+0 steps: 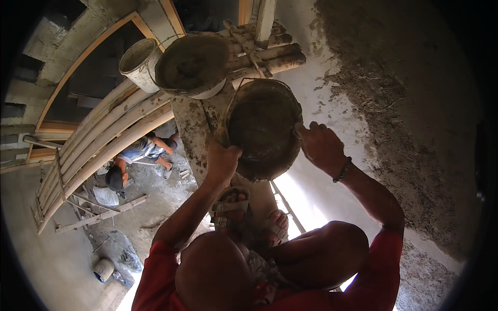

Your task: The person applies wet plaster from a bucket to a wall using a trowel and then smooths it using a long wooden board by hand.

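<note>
Bucket in hand: we are holding a mortar-caked bucket with both hands, above the plank we are squatting on.
Left hand: our left hand is gripping the bucket's left rim, fingers closed on the edge.
Right hand: our right hand is pinching the bucket's right rim, fingers curled tight; a dark bracelet is sitting on that wrist.
Second bucket: a mortar-filled bucket is standing just beyond the held bucket, up and to its left, on the same plank.
Pale bucket: an empty pale bucket is leaning just left of the mortar-filled one, farther from the held bucket.
Poles: bamboo scaffold poles are running left of the held bucket.
Wall: a wall with rough wet plaster is rising right of the held bucket.
Feet: our sandalled feet are resting directly below the held bucket.
Below: another person is crouching on the ground, far beneath and left of the held bucket.
</note>
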`<state>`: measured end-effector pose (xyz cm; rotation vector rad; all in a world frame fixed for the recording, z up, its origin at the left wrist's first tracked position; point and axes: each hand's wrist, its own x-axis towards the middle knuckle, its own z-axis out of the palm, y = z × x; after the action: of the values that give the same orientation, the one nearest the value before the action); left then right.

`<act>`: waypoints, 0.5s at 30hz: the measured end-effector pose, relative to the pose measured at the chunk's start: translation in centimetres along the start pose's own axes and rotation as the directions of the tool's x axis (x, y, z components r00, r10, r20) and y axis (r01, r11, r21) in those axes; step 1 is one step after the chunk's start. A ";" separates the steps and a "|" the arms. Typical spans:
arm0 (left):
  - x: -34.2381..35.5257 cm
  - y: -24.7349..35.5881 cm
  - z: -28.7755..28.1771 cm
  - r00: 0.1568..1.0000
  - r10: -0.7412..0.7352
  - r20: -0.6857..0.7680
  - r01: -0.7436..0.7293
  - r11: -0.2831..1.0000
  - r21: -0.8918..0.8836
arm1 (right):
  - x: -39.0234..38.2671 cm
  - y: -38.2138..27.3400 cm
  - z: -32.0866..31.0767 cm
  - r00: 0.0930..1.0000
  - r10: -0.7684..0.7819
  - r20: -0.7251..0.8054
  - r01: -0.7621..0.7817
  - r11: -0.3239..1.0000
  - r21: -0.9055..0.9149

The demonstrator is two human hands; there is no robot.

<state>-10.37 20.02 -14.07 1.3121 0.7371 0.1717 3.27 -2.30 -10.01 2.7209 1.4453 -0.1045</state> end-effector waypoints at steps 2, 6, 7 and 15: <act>0.0 -0.6 0.1 1.000 0.009 -0.007 -0.009 1.000 0.011 | 0.9 -1.4 1.7 0.963 0.000 0.270 -0.057 0.978 0.203; 0.1 0.3 -0.2 1.000 -0.029 0.006 0.029 0.999 0.037 | 0.7 -2.0 2.8 0.974 -0.021 0.226 -0.100 0.853 0.513; 0.0 0.5 -0.4 0.998 -0.062 0.026 0.061 0.997 0.038 | 0.5 -1.6 2.5 0.977 0.000 0.214 -0.115 0.844 0.524; 0.9 -0.1 -1.6 0.994 -0.110 -0.026 0.109 0.994 -0.012 | -2.6 3.3 -5.9 0.990 0.120 0.069 -0.136 0.764 0.631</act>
<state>-10.64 21.73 -14.58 1.2577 0.8277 0.1052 4.69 -5.79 -3.82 3.3079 1.4001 -0.7558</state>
